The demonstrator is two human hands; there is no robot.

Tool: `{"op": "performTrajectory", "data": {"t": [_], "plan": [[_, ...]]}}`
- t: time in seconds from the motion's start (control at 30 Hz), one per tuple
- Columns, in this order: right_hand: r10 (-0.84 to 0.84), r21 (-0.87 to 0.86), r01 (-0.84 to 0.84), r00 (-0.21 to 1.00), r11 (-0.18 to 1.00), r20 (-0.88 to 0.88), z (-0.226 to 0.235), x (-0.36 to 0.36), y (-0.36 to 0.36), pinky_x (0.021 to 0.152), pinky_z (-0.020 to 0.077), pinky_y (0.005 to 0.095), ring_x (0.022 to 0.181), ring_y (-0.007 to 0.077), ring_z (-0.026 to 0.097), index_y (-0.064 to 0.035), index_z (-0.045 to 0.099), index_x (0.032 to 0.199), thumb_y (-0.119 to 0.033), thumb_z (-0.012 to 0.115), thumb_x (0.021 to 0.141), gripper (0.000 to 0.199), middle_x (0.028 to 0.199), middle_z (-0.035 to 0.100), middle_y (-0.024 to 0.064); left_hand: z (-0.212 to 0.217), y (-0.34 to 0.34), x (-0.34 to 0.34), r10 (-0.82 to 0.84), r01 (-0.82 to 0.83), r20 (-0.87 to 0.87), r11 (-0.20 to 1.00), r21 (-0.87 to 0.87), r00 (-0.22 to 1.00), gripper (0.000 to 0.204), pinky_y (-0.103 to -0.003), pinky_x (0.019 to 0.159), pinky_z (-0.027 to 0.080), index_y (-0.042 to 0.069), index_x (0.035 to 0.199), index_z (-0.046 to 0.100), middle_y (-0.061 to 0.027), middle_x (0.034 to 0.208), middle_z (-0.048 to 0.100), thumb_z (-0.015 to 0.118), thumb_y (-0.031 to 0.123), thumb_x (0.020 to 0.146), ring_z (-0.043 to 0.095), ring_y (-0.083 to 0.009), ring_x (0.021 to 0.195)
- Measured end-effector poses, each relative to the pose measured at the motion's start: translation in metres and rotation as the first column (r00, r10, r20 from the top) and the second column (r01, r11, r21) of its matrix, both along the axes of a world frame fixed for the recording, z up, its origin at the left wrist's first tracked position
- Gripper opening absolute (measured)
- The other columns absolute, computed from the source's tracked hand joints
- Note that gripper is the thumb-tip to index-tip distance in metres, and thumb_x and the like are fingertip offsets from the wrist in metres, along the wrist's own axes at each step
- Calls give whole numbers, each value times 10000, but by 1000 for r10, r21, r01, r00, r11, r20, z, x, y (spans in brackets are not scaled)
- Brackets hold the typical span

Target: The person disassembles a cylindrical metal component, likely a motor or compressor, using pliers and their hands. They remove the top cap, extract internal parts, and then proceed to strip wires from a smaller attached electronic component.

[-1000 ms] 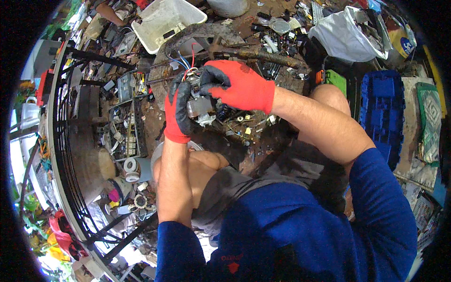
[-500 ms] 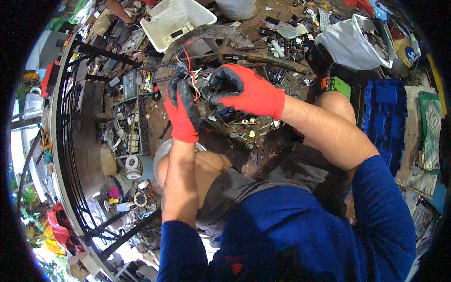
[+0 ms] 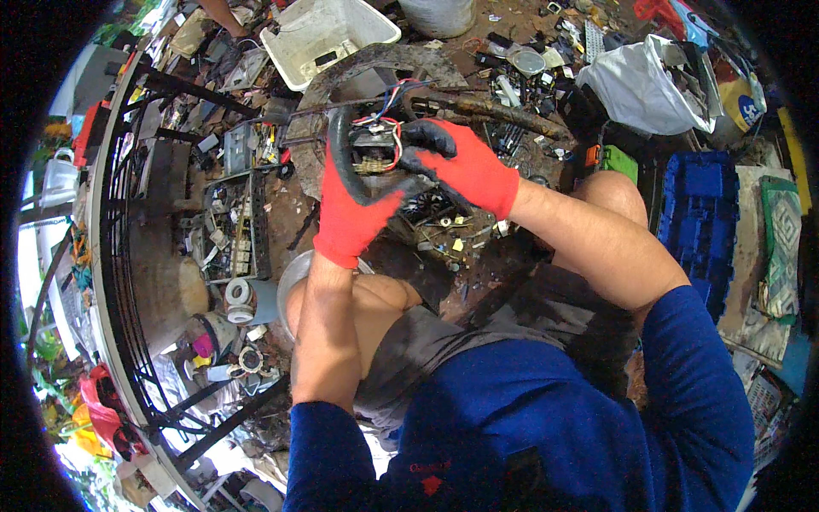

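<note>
Both my hands wear red gloves with black palms and fingertips. Between them is a small electrical part (image 3: 373,162), with a metallic, coil-like lower section and red, white and blue wires (image 3: 396,136) looping off it. Its exact kind cannot be made out. My left hand (image 3: 351,200) wraps the part from the left and below, fingers up along its side and thumb stretched right. At the right side, my right hand (image 3: 469,166) has its fingers bent toward the part and wires; its fingertips are partly hidden.
Below the hands is a round worn work block (image 3: 311,107) with a metal bar (image 3: 495,111) across it. A white tub (image 3: 286,51) stands beyond, a white sack (image 3: 640,85) far right, blue crates (image 3: 699,230) right. Grey bins (image 3: 260,226) and a black metal frame (image 3: 119,247) are left.
My left hand has opened wider and turned, exposing the metallic face of the part. The wires have swung right, and my right hand's fingers have moved slightly right and down.
</note>
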State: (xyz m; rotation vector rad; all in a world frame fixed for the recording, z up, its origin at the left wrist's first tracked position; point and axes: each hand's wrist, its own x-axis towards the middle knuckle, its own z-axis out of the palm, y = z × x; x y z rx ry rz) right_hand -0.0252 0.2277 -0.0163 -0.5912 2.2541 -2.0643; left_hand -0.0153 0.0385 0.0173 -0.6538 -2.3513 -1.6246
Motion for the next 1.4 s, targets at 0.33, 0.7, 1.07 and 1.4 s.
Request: {"op": "performTrajectory", "data": {"t": [0.33,0.7,1.07,1.4], "plan": [[135,-140,-119,985,983,110,1,-3,5,922,460,295,1035,106,559,-12,590,1248,-173,592,960,329,1153,638,38,-6,-10,-2,11,-11,1,998,61,1000,1090,-375,1032,428,25,1494,233,-158,1349,492,851,62,597,514,-255,1224],[200,-294,-142,964,945,176,13,1,7,925,475,300,1066,111,565,-29,541,1312,-193,575,977,374,1201,612,39,-16,-32,-6,-204,158,334,974,162,920,782,-336,1038,404,14,1364,461,-98,1294,577,782,43,652,546,-181,1186],[151,-158,-128,978,979,146,10,-5,11,898,485,295,1031,102,570,-22,571,1285,-211,589,969,368,1170,628,32,-26,-30,-7,-127,93,255,985,144,959,638,-323,977,441,-3,1299,510,-95,1188,630,741,22,705,578,-165,1099],[167,-214,-134,975,968,144,9,-6,14,887,498,290,1012,100,587,-9,595,1255,-186,606,954,349,1131,649,37,-19,-21,-4,-97,62,265,988,138,959,594,-325,940,457,1,1243,548,-93,1137,644,772,71,697,589,-170,1043]]}}
